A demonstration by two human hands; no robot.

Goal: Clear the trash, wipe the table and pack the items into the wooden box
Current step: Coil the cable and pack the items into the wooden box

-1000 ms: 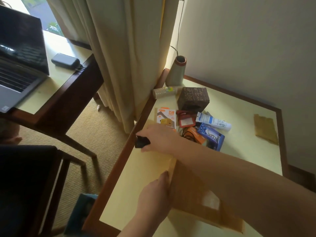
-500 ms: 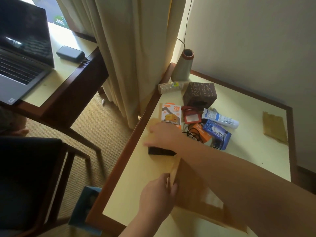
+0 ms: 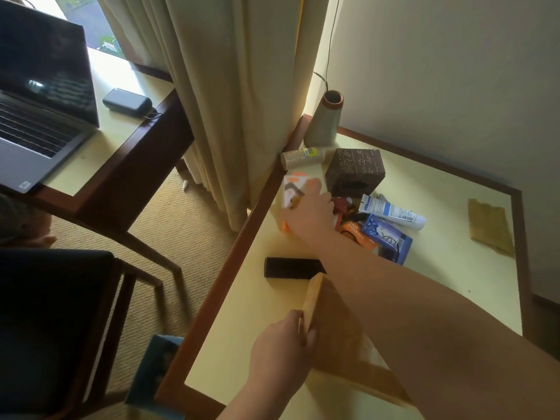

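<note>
1. Left hand (image 3: 280, 348): fingers curled round the near upright edge of the wooden box (image 3: 333, 322), thumb on its outer face; the box sat on the counter (image 3: 260, 338) at the near side, partly hidden under the right forearm.
2. Right hand (image 3: 309, 212): reached across to the item pile, fingers spread over the orange-and-white packet (image 3: 292, 189) and touching it; whether they gripped it could not be told.
3. Black rectangular item (image 3: 292, 267): lay flat on the counter, just behind the box edge held by the left fingers and nearer than the right fingers.
4. White tube (image 3: 392, 212), orange charger pack (image 3: 357, 234) and blue packet (image 3: 388, 237): clustered just right of the right fingers; a red item (image 3: 341, 204) lay beside the knuckles.
5. Brown patterned box (image 3: 354, 168): just beyond the right fingers.
6. Stack of paper cups (image 3: 303, 157): on its side, beyond the fingertips by the counter edge; a grey vase (image 3: 325, 122) stood behind it.
7. Folded brown cloth (image 3: 489, 225): well to the right of both hands.
</note>
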